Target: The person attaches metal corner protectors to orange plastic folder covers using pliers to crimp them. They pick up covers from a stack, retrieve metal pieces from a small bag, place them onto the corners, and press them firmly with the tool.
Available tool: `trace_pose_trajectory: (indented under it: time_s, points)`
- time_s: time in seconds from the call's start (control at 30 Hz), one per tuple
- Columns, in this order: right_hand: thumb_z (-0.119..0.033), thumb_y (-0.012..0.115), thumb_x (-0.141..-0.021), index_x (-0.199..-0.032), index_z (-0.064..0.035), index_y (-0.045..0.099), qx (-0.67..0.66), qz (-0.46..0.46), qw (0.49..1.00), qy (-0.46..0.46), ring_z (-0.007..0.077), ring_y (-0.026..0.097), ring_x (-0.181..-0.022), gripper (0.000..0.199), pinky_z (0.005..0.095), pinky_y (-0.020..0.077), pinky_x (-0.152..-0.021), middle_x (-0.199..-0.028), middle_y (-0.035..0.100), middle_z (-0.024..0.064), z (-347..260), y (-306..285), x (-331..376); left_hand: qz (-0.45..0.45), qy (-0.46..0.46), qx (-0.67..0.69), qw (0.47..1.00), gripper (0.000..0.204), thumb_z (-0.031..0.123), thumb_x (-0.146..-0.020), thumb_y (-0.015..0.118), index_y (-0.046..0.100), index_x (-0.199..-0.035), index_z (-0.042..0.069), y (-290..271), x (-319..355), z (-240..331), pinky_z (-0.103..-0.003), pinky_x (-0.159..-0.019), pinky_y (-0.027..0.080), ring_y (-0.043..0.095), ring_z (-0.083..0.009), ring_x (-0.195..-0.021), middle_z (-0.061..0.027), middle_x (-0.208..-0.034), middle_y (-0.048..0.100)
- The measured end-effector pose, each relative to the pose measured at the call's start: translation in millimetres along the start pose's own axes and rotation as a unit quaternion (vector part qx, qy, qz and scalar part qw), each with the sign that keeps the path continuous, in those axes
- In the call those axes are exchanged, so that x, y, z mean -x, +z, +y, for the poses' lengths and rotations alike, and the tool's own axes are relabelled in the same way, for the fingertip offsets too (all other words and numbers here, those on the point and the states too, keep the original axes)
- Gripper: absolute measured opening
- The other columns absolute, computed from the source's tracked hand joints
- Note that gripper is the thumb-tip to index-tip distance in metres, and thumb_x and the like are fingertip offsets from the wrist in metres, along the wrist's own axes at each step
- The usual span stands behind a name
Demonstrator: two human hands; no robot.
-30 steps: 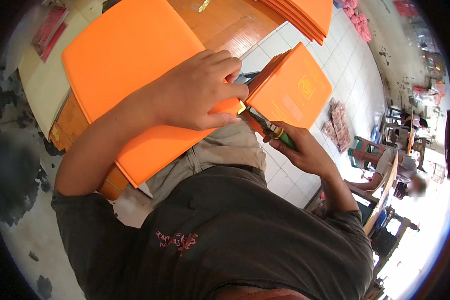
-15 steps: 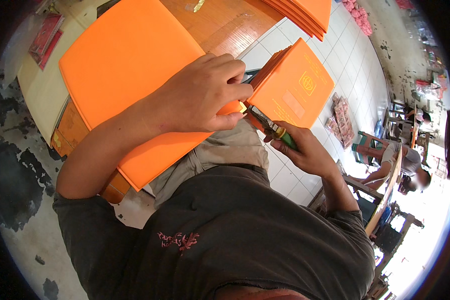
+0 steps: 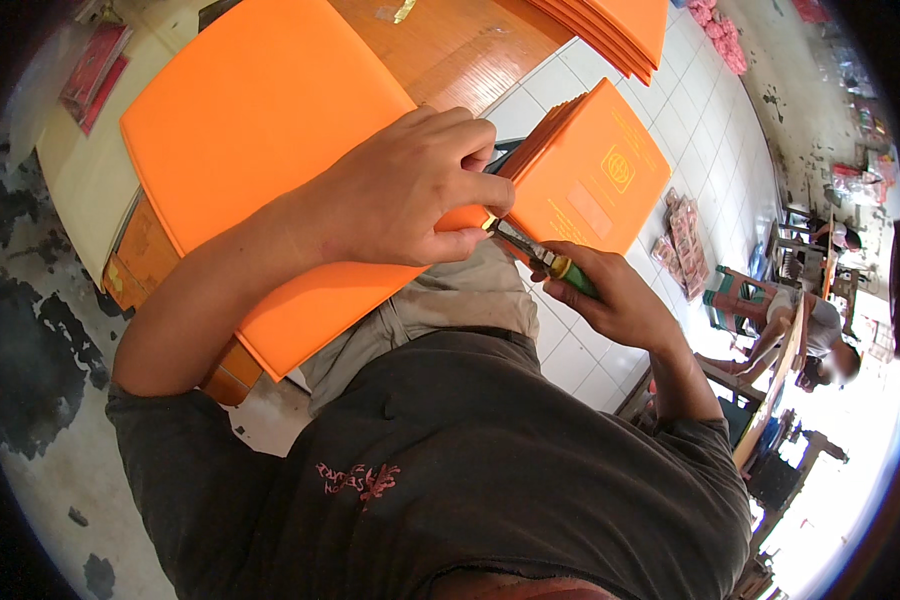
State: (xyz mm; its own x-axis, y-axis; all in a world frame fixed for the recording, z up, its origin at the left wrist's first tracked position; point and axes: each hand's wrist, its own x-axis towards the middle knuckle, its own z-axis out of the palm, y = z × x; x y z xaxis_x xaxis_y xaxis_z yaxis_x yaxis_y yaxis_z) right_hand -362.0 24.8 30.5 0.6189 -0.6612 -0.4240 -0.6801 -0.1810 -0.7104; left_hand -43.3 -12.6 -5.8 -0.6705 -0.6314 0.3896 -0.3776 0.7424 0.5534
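Observation:
A large orange folder cover (image 3: 260,110) lies under my left forearm, partly over my lap. My left hand (image 3: 410,185) is closed on its right-hand corner, thumb and fingers pinching it. At that corner shows a small shiny gold piece (image 3: 489,223), probably a metal corner cap. In my right hand (image 3: 618,297) are pliers (image 3: 526,243) with green and yellow handles; their jaws meet the gold piece beside my left thumb. Just beyond the pliers stands a stack of orange folders (image 3: 615,170) with gold printing. My left fingers partly cover the corner.
More stacked orange folders (image 3: 620,35) sit at the far edge of the wooden table (image 3: 450,50). A scrap of gold (image 3: 404,10) lies there. Pinkish bundles (image 3: 683,240) rest on the tiled floor (image 3: 580,350). At the right, another person (image 3: 820,325) bends over a bench.
The pliers' jaws have shifted slightly left and look more closed, now meeting the gold piece at the corner. My left hand keeps its hold, nearly unmoved.

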Motion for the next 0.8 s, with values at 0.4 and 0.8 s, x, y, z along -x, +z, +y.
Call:
trace_pose_trajectory:
  time_s: [0.4, 0.8]
  points:
    - [-0.018, 0.069, -0.106, -0.145, -0.0019, 0.059, 0.051, 0.015, 0.998, -0.036, 0.0409, 0.071, -0.116, 0.043, 0.0476, 0.0550, -0.098, -0.123, 0.074, 0.0232, 0.8, -8.1, -2.1, 0.004, 0.000, -0.018, 1.000, 0.030, 0.027, -0.082, 0.083, 0.064, -0.100, 0.011, 3.1, -1.1, -0.3, -0.046, -0.095, 0.047, 0.060, -0.0321, -0.107, -0.0095, -0.106, 0.057]
    - [-0.011, 0.074, -0.096, -0.140, -0.0043, 0.066, 0.123, -0.019, 0.989, -0.082, 0.0389, 0.074, -0.107, 0.045, 0.0461, 0.0575, -0.092, -0.118, 0.076, 0.0187, 11.5, -39.2, -23.2, 0.016, 0.016, -0.027, 0.999, 0.032, 0.027, -0.080, 0.082, 0.062, -0.099, 0.010, 4.8, -1.6, -0.2, -0.045, -0.088, 0.047, 0.059, -0.0309, -0.100, -0.0093, -0.101, 0.053]
